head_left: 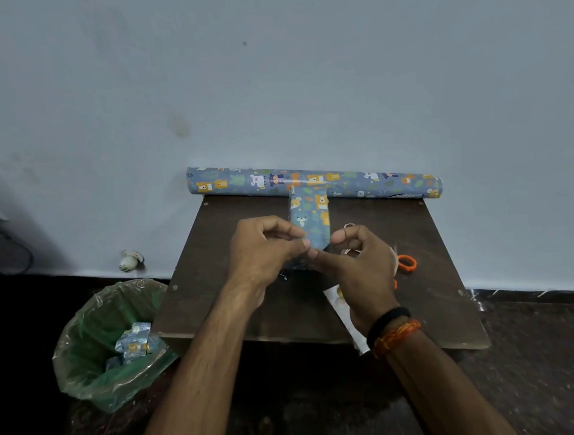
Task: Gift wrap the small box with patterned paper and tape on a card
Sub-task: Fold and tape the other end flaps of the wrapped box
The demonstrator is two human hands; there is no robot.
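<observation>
At mid-surface [213,257], the small box [310,220] already wears patterned paper along its length. Left hand [264,250] and right hand [358,263] pinch its near end, apparently folding. Taping and card seemingly outstanding.

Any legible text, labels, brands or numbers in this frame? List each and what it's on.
None legible.
Wrapping paper roll: animal and leaf pictures only; a dark mark near its right end is too blurred to read.
Wrapped box, pinched by the left hand and right hand: same print, no words.
Paper scraps in the bin: no readable text.
</observation>
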